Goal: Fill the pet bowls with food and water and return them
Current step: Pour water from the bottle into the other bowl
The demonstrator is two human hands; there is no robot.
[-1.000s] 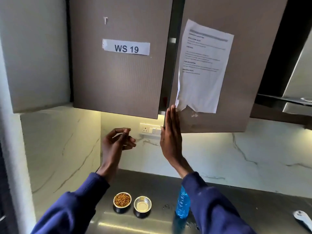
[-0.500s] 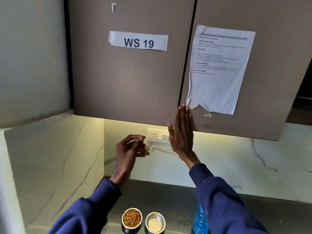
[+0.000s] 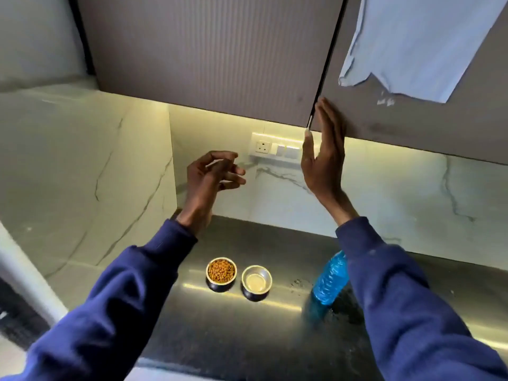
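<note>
Two small steel bowls stand side by side on the dark counter (image 3: 247, 325). The left bowl (image 3: 221, 273) is full of brown kibble. The right bowl (image 3: 256, 281) holds a little clear liquid. A blue water bottle (image 3: 328, 280) stands to their right, partly hidden by my right sleeve. My right hand (image 3: 324, 158) lies flat with its fingers against the lower edge of the right cabinet door (image 3: 412, 122), which sits flush with the left door. My left hand (image 3: 211, 176) hovers in the air above the bowls, fingers loosely curled, holding nothing.
Wall cabinets (image 3: 206, 64) hang low over the counter, with a torn paper sheet (image 3: 412, 45) taped on the right door. A socket and switch plate (image 3: 275, 147) sits on the marble backsplash. A marble side wall (image 3: 82, 174) closes off the left.
The right cabinet door has swung shut under my right hand. The view has tilted down, so the bowls and bottle sit higher in frame. My left hand has stayed raised.
</note>
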